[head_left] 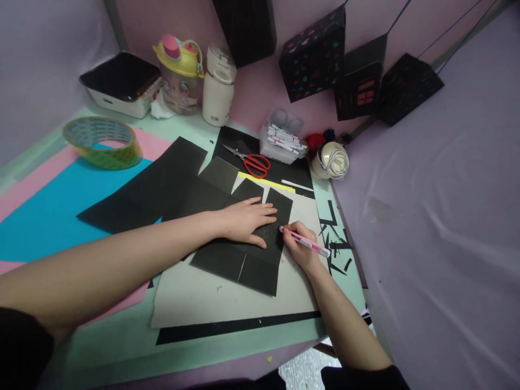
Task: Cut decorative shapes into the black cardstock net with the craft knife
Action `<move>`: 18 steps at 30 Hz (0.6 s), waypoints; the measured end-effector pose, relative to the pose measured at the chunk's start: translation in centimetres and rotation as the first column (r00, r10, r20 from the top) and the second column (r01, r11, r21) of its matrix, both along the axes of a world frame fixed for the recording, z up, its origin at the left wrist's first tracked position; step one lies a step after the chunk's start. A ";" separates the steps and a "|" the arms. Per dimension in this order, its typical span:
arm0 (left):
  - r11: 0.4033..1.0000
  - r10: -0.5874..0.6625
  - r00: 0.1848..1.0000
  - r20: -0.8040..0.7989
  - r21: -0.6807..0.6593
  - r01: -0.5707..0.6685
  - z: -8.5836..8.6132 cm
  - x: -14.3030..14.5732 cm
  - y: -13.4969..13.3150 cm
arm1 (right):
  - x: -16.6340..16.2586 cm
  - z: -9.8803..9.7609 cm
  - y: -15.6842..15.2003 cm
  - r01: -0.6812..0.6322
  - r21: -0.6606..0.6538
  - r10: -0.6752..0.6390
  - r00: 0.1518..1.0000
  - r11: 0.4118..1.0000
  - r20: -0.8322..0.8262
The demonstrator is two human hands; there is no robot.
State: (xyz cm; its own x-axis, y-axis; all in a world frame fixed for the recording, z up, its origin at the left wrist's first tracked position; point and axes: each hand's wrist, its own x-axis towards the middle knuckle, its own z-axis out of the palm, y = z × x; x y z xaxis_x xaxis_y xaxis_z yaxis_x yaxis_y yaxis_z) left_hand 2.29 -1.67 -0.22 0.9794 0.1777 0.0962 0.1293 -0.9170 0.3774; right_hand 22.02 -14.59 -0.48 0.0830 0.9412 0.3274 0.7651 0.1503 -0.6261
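Observation:
My left hand [246,221] lies flat with its fingers spread, pressing on a piece of black cardstock [255,265] that has slits and fold lines. My right hand [301,244] grips a pink utility knife [306,242], its tip end at the right part of the cardstock. The blade itself is too small to make out. Under the cardstock is a pale grey board [190,303]. Just beyond the hands, red-handled scissors [255,164] rest on black paper beside a yellow paper strip [268,182].
A wide tape roll [101,143] sits on blue paper [49,211] at left. Markers in a clear box [280,143], a white bottle [219,86] and a yellow-lidded jug [181,76] stand at the back. Black scraps [337,244] lie at right. Black paper lanterns [314,54] hang above.

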 end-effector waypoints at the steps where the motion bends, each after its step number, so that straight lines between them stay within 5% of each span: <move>1: 1.000 0.001 1.000 0.004 -0.002 -0.001 0.0 0.0 0.0 | 0.0 0.0 0.0 0.002 -0.002 -0.002 1.000 1.000 0.004; 18: 1.000 0.007 0.999 -0.039 0.012 -0.006 0.2 0.0 0.0 | 0.0 0.1 -0.1 0.008 -0.012 -0.008 1.000 1.000 -0.014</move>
State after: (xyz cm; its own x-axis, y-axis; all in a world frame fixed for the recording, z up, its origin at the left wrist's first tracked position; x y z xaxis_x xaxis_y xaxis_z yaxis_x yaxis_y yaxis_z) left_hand 2.25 -1.67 0.02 0.9812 0.1834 0.0603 0.1497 -0.9203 0.3615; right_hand 22.00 -14.69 -0.39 0.0948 0.9445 0.3146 0.7576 0.1366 -0.6383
